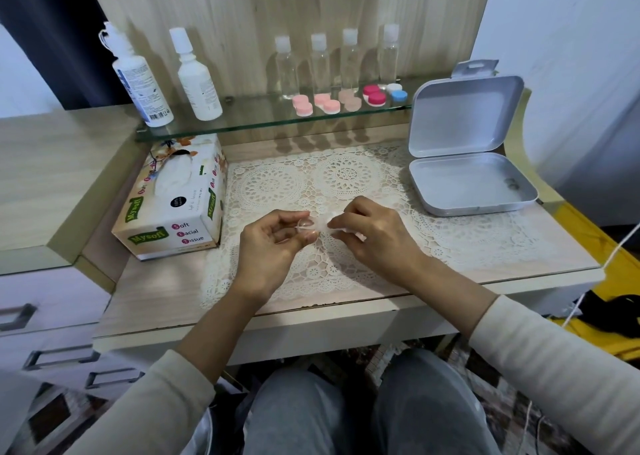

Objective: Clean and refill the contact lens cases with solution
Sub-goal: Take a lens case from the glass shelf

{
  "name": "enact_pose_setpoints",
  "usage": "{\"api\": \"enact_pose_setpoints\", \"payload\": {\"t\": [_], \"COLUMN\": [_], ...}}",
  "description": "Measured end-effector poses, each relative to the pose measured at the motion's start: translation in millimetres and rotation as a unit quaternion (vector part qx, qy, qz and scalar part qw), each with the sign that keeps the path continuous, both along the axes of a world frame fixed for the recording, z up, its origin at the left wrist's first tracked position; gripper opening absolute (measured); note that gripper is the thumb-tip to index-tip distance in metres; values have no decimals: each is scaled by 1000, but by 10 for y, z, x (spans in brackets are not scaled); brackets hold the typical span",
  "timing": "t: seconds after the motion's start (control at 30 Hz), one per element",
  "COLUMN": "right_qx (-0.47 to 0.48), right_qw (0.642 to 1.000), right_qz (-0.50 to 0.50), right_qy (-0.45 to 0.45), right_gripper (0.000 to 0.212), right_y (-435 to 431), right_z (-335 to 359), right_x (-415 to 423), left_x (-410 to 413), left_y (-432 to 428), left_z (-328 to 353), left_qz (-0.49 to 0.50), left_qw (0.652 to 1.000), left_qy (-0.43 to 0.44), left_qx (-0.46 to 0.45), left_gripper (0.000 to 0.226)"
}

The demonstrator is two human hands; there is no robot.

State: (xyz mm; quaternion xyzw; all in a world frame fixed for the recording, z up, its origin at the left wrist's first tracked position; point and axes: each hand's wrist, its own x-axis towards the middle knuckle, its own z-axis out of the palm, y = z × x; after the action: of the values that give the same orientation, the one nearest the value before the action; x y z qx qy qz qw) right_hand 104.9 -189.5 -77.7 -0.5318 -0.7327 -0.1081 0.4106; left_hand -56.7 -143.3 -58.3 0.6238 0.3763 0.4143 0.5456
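Note:
My left hand (pixel 273 243) pinches a small clear lens-case cup (pixel 305 224) between thumb and fingers, just above the lace mat (pixel 346 184). My right hand (pixel 374 232) holds a crumpled white tissue (pixel 325 221) whose tip touches the cup. On the glass shelf (pixel 242 122) lie several contact lens cases: pale pink ones (pixel 302 105), a red one (pixel 374 95) and a blue-and-white one (pixel 396 92). Two white solution bottles (pixel 143 80) (pixel 197 80) stand at the shelf's left end.
Several small clear bottles (pixel 320 64) stand in a row behind the cases. A tissue box (pixel 176 205) lies left of the mat. An open grey tin (pixel 471 163) sits at the right. Drawers (pixel 41 316) are at the left.

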Motion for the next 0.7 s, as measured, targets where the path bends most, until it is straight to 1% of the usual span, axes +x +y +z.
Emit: {"api": "enact_pose_setpoints", "payload": {"t": [0.1, 0.2, 0.33, 0.53, 0.7], "right_qx": [-7, 0, 7, -2, -3], "right_qw": [1000, 1000, 1000, 999, 1000], "right_qz": [-6, -20, -16, -4, -17], "right_qy": [17, 14, 16, 34, 17], "right_gripper": [8, 11, 12, 7, 13], "right_y": [2, -16, -22, -16, -16], "right_z": [-17, -42, -43, -31, -71], "right_x": [1, 8, 23, 29, 11], "left_x": [11, 21, 28, 21, 23], "left_y": [3, 11, -1, -14, -5], "left_z": [15, 40, 47, 15, 8], "left_qz": [-6, -13, -11, -12, -17], "left_qw": [1000, 999, 1000, 1000, 999], "left_qy": [15, 29, 16, 10, 25], "left_qx": [19, 28, 23, 23, 35], "left_gripper": [29, 29, 27, 28, 29]}}
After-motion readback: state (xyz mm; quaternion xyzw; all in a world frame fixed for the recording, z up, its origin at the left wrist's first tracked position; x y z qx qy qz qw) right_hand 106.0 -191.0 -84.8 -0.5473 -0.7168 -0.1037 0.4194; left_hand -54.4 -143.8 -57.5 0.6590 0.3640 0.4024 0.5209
